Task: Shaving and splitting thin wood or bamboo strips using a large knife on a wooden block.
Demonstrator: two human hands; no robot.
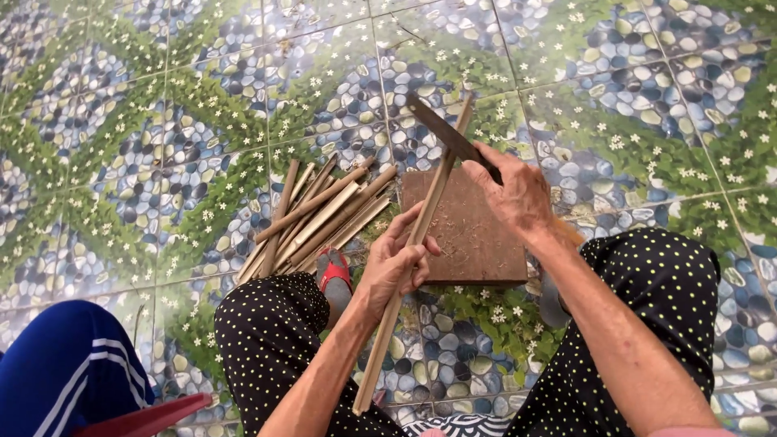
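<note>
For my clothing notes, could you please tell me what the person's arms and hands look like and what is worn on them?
Both forearms are bare, with no sleeves in view. The left hand and right hand wear no gloves; no ring, watch or bracelet shows. The trousers over the knees are black with small pale dots.

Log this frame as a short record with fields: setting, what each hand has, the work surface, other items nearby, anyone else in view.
setting: tiled floor with a pebble and flower pattern, seen from above
left hand: gripped around a long bamboo strip
right hand: holds a dark knife, blade laid against the strip's upper end
work surface: brown wooden block on the floor, under the strip
nearby: pile of bamboo strips left of the block
other person: a blue trouser leg at lower left
</note>
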